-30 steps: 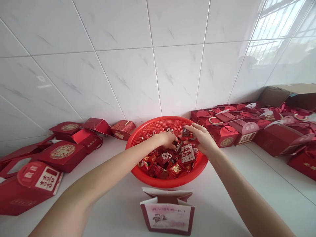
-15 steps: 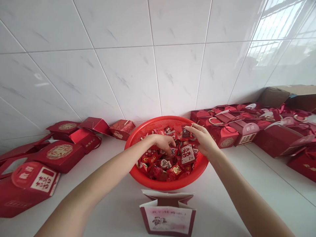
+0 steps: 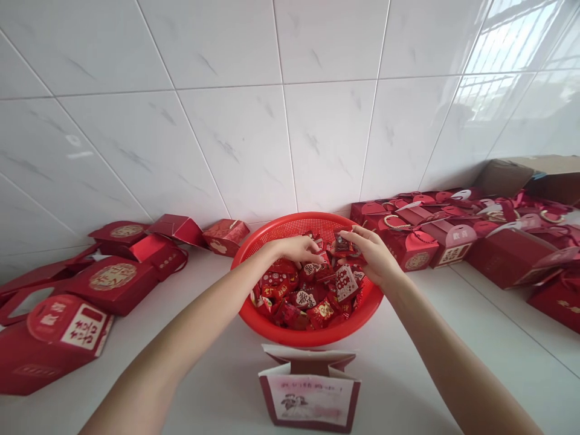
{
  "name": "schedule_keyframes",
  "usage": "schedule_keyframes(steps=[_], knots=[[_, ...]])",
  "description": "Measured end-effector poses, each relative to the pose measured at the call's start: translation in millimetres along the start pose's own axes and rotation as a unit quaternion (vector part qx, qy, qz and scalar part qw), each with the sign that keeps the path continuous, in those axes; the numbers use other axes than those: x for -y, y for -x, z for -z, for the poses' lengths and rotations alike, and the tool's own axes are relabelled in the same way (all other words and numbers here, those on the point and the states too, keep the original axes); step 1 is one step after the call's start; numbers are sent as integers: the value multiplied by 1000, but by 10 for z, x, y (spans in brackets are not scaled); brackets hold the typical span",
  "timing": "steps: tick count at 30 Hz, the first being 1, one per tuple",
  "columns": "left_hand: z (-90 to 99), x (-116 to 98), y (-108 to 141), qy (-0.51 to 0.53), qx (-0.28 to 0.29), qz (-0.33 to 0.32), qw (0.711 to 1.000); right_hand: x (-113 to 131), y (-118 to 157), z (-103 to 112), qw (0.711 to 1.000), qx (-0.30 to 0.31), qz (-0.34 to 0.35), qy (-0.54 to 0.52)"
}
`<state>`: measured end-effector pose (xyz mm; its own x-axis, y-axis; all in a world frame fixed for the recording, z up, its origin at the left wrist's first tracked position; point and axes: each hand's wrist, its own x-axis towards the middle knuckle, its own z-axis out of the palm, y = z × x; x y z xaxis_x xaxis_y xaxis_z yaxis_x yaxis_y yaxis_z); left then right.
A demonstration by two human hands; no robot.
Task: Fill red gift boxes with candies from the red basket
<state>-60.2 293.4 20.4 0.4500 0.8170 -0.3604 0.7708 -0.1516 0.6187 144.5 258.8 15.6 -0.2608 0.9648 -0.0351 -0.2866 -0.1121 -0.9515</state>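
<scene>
The right hand (image 3: 375, 257) pinches a dark sweet (image 3: 345, 244) over the basket (image 3: 312, 338); the left hand (image 3: 294, 248) touches sweets (image 3: 312, 269), grip unclear. The open bag (image 3: 312, 403) stands by the basket's near side.

The left arm (image 3: 190, 320) and right arm (image 3: 439, 338) are looking long, thin and bare. The left hand (image 3: 296, 249) and right hand (image 3: 372, 254) are looking bare too, with thin fingers (image 3: 366, 234).

left fingers (image 3: 312, 257): grip unclear | basket (image 3: 312, 338): floor hidden under sweets (image 3: 306, 299) | cardboard box (image 3: 505, 176): cut off at right
</scene>
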Motion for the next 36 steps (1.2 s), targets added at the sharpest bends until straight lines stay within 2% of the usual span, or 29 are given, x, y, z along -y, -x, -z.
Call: schedule_keyframes(steps=[3, 7, 13, 18, 27, 36], knots=[[15, 37, 8, 74, 33, 67, 994, 12, 8, -11, 1000, -4, 1, 0], [35, 50, 13, 75, 53, 82, 992, 12, 13, -15, 1000, -6, 0, 1], [51, 60, 1, -74, 2, 34, 997, -1, 2, -3, 1000, 1, -2, 3], [57, 107, -33, -95, -20, -19, 995, 1, -2, -3, 1000, 3, -1, 6], [62, 142, -38, 10, -77, -50, 996, 12, 0, -9, 1000, -2, -9, -4], [85, 215, -113, 124, -109, -129, 978, 19, -45, -25, 996, -28, -57, -59]])
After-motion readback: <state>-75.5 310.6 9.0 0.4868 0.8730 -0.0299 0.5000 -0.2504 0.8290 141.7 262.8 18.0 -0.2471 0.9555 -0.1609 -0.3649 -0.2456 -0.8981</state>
